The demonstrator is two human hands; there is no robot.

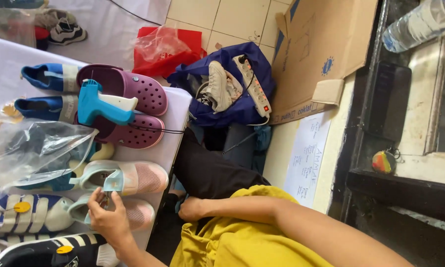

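Left hand (106, 217) pinching pink shoe's (128, 177) tab | right hand (190, 209) grip unclear | navy bag (242, 106): sneaker (218, 85), power strip (253, 84)

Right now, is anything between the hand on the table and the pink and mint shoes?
Nothing visible. The left hand already rests on the nearer pink and mint shoe, its fingers reaching the heel tab of the farther one. The right hand sits off the table, by the lap.

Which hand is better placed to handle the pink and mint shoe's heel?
Left. The left hand pinches the pink and mint shoe at its heel; the right hand rests on the lap, off the table.
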